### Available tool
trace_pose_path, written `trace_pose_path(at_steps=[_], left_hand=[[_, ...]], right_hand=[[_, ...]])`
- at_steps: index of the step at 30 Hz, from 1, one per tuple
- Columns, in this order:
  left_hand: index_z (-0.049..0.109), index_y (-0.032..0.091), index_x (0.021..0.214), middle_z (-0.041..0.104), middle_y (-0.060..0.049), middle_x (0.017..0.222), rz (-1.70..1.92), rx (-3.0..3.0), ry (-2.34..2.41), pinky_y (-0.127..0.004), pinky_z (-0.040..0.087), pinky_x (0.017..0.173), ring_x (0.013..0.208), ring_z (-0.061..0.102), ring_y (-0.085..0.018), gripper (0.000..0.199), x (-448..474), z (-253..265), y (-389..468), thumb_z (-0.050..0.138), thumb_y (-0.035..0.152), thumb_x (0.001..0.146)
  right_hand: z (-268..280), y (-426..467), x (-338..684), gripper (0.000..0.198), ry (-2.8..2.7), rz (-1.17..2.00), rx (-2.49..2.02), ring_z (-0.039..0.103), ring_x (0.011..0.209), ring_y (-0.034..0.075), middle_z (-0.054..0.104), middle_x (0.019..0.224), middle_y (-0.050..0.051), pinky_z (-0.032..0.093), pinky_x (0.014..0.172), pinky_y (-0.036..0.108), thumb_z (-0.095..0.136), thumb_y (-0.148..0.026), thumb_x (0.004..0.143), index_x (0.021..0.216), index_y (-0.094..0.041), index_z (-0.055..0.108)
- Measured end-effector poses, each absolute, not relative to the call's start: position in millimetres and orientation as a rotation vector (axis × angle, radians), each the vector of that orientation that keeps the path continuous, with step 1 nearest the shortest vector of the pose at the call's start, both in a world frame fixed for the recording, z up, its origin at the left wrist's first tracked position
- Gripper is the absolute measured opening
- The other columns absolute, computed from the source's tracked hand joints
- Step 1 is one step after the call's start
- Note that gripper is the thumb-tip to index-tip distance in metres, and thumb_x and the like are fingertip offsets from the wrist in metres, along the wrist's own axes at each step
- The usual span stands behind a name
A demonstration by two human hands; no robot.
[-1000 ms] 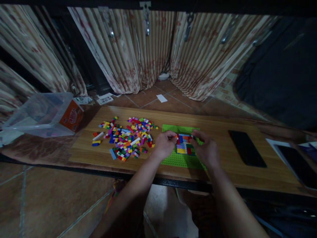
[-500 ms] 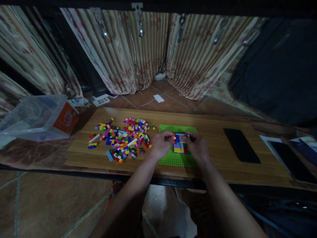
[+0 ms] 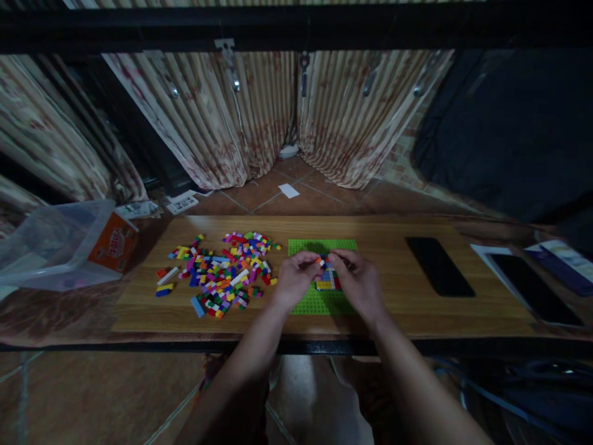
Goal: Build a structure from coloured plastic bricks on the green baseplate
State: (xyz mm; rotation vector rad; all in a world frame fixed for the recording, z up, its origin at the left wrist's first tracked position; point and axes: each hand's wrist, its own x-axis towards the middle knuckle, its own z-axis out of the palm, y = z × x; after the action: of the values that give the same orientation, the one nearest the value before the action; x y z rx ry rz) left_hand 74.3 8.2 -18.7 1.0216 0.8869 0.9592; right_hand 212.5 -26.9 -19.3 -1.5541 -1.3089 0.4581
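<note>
The table (image 3: 389, 241) is long and has a brown wooden surface. On its left part, many small coloured bricks (image 3: 239, 277) lie in a loose heap. In the middle lies a green studded plate (image 3: 319, 304), and on the right, slantwise, a flat black slab (image 3: 440, 266).

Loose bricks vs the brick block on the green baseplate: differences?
The loose bricks lie scattered at odd angles; the brick block is joined in a compact patch. The loose bricks spread wider than the brick block. The loose bricks lie on the wooden board; the brick block is on the green baseplate, between the left hand and right hand. Both are multicoloured.
</note>
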Motion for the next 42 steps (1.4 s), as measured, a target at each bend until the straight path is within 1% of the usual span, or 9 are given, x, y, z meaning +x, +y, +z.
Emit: trace_pose_path(at_steps=[5,10,15,18,22,25,29,34,42], left_hand=[[0.063,0.013,0.080,0.063,0.001,0.067,0.978,1.048,0.831,-0.022,0.049,0.061,0.059,0.058,-0.008,0.016,76.1,-14.3,6.1,0.070,0.021,0.069],[0.063,0.013,0.079,0.064,0.001,0.067,0.949,1.059,0.815,-0.023,0.050,0.063,0.061,0.060,-0.009,0.020,75.7,-10.0,4.7,0.072,0.026,0.068],[0.064,0.013,0.082,0.066,-0.001,0.070,0.921,1.087,0.735,-0.025,0.052,0.064,0.062,0.062,-0.010,0.025,72.4,-3.7,4.3,0.075,0.029,0.066],[0.065,0.013,0.081,0.066,-0.001,0.070,0.938,1.086,0.741,-0.025,0.052,0.062,0.061,0.062,-0.011,0.026,65.9,-1.1,9.7,0.076,0.030,0.065],[0.064,0.013,0.078,0.064,0.000,0.065,1.147,1.029,0.931,-0.022,0.049,0.060,0.058,0.060,-0.009,0.024,48.3,-2.4,26.0,0.075,0.030,0.065],[0.062,0.013,0.075,0.062,0.001,0.063,1.229,1.000,1.048,-0.022,0.048,0.059,0.057,0.059,-0.009,0.024,37.5,-6.1,35.8,0.075,0.029,0.064],[0.063,0.012,0.076,0.062,0.001,0.063,1.164,1.015,1.050,-0.022,0.048,0.058,0.056,0.059,-0.009,0.022,37.3,-9.8,36.5,0.074,0.027,0.064],[0.062,0.013,0.076,0.061,0.002,0.061,1.138,1.008,1.033,-0.021,0.047,0.056,0.056,0.059,-0.009,0.016,43.5,-8.9,31.8,0.071,0.021,0.067],[0.062,0.013,0.076,0.061,0.001,0.063,1.114,1.021,1.015,-0.021,0.047,0.055,0.056,0.058,-0.009,0.011,46.3,-9.8,29.1,0.068,0.018,0.068]], right_hand=[[-14.4,-29.3,206.1,0.032,-1.224,0.789,-1.483,0.063,0.069,0.018,0.071,0.076,0.005,0.048,0.064,0.029,0.059,-0.045,0.077,0.081,-0.016,0.071],[-4.7,-32.3,204.1,0.029,-1.180,0.885,-1.415,0.057,0.061,0.014,0.066,0.066,0.002,0.043,0.059,0.026,0.061,-0.044,0.076,0.073,-0.017,0.069],[0.5,-33.5,206.1,0.027,-1.029,1.060,-1.288,0.043,0.049,0.009,0.056,0.055,-0.003,0.035,0.049,0.022,0.066,-0.044,0.071,0.066,-0.017,0.066],[-1.3,-30.9,215.5,0.022,-0.958,1.000,-1.270,0.041,0.048,0.009,0.054,0.054,-0.004,0.033,0.048,0.023,0.068,-0.041,0.070,0.067,-0.019,0.066],[-9.1,-27.5,229.5,0.019,-1.047,0.737,-1.391,0.054,0.061,0.014,0.064,0.065,0.000,0.043,0.061,0.028,0.068,-0.039,0.070,0.069,-0.020,0.068],[-19.6,-25.7,233.2,0.020,-1.271,0.567,-1.509,0.059,0.074,0.019,0.068,0.076,0.003,0.045,0.072,0.034,0.067,-0.041,0.072,0.071,-0.022,0.072],[-31.7,-22.7,232.2,0.017,-1.462,0.419,-1.594,0.059,0.088,0.021,0.065,0.088,0.003,0.043,0.084,0.038,0.067,-0.043,0.073,0.076,-0.027,0.074],[-39.6,-20.3,234.9,0.015,-1.492,0.385,-1.661,0.054,0.103,0.024,0.062,0.102,0.005,0.038,0.093,0.042,0.070,-0.040,0.072,0.077,-0.028,0.075],[-49.5,-14.4,237.6,0.018,-1.475,0.438,-1.644,0.053,0.106,0.024,0.062,0.100,0.006,0.038,0.092,0.043,0.068,-0.042,0.073,0.078,-0.026,0.074]])
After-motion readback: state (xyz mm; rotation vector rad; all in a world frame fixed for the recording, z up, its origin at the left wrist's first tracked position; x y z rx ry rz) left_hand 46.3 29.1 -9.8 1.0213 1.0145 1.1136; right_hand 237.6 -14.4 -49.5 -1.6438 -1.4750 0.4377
